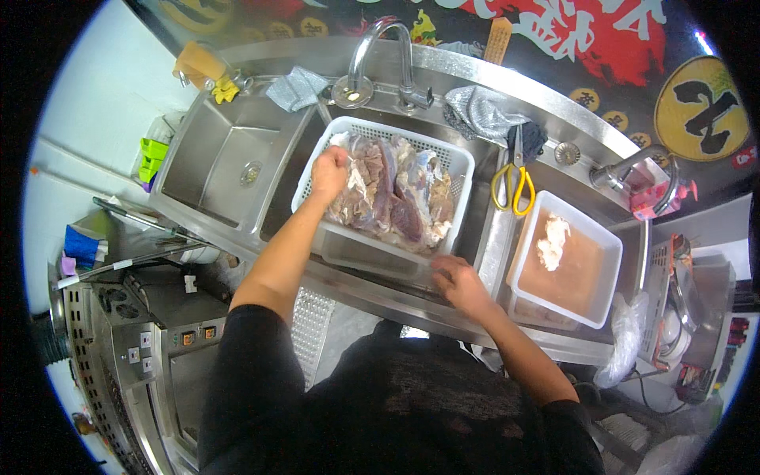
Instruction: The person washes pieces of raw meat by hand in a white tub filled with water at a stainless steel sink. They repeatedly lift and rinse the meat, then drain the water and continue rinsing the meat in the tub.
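Observation:
A white perforated plastic basket [460,155] sits over the middle sink basin. Large pieces of raw meat [407,217] with pale fat fill it. My left hand [329,173] reaches over the basket's left side, its curled fingers closed on the edge of the meat by some white fat. Part of its grip is hidden behind the fingers. Just outside the front right corner of the basket is my right hand [458,284], blurred, with its fingers bent. Whether it touches the rim or holds anything small, I cannot tell.
Right of the basket, a white tub [611,261] holds murky pinkish liquid and a pale lump [553,242]. Yellow-handled scissors [514,187] lie on the divider. A faucet [380,35] arches behind the basket, between grey cloths [297,89]. Another basin [219,160] lies left.

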Tool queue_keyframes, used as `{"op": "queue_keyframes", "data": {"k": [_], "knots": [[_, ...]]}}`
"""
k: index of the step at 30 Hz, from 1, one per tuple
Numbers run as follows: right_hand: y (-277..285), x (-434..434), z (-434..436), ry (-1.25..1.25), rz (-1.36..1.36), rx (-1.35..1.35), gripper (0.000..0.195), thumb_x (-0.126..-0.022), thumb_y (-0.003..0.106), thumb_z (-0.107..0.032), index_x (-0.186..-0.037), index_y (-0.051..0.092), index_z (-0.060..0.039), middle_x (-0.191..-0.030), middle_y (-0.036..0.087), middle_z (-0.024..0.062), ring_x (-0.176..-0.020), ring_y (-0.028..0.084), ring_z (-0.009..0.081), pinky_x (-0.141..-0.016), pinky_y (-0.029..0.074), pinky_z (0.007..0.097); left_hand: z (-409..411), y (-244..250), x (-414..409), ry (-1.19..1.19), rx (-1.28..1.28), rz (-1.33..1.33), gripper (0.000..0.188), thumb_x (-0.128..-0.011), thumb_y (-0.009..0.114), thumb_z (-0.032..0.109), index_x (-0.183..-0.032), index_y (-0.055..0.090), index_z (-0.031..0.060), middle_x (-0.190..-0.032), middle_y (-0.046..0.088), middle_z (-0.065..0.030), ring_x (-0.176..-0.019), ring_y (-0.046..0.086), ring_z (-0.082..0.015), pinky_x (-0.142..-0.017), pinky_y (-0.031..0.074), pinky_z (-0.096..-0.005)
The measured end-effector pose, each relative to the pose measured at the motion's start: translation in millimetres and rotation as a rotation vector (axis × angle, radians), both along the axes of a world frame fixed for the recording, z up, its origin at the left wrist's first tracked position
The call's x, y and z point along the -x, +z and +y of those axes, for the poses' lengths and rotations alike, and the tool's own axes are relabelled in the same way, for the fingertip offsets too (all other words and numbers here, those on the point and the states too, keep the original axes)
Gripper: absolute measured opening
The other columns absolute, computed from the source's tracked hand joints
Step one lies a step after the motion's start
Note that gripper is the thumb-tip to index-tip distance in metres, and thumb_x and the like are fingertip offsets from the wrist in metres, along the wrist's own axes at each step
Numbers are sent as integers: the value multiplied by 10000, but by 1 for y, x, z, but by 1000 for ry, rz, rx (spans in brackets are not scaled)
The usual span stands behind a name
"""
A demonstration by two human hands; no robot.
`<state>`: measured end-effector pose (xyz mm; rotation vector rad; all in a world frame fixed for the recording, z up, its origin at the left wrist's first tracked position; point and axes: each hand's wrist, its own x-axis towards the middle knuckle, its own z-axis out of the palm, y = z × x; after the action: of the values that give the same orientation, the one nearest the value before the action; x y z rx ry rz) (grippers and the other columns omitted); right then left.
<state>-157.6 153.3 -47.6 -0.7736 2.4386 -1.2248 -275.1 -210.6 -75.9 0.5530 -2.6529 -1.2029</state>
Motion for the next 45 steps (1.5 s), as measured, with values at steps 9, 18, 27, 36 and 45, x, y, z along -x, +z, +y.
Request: {"op": "queue_keyframes", "data": {"k": [9,18,27,36,45], "knots": [[12,-17,35,-200,-155,-13,179,-831,622,-60,-1004,632,-17,-1024,639,171,-955,616,331,-844,491,376,-28,-27,64,-109,466,-299,655,-647,752,236,-1272,573,152,-1282,480,-213,-1129,540,-363,-971,447,-379],[-2,-19,23,-253,-46,-57,139,-819,622,-49,-955,643,-25,-967,649,168,-918,615,342,-833,496,378,-38,-16,86,-372,380,-329,421,-706,679,140,-1125,639,140,-1230,548,-165,-1049,579,-318,-882,489,-371],[-13,-23,19,-199,72,-177,111,-820,613,-54,-923,651,-40,-933,642,172,-888,611,349,-810,494,398,-22,-37,78,-243,333,-55,88,-749,619,132,-798,670,79,-841,667,-135,-804,641,-321,-701,496,-415],[-20,-19,17,-214,59,-208,102,-836,619,-77,-915,662,-29,-908,660,151,-833,644,288,-752,510,352,-47,-15,23,-214,-786,-146,116,-855,621,140,-857,639,26,-682,567,-10,-558,517,-108,-504,412,-265],[33,33,-78,-253,93,-9,216,-825,665,-93,-1023,632,-11,-973,637,149,-776,633,254,-725,509,339,10,2,-3,-436,-747,-169,103,-881,611,138,-869,626,37,-725,542,23,-584,489,-64,-474,408,-226]]}}
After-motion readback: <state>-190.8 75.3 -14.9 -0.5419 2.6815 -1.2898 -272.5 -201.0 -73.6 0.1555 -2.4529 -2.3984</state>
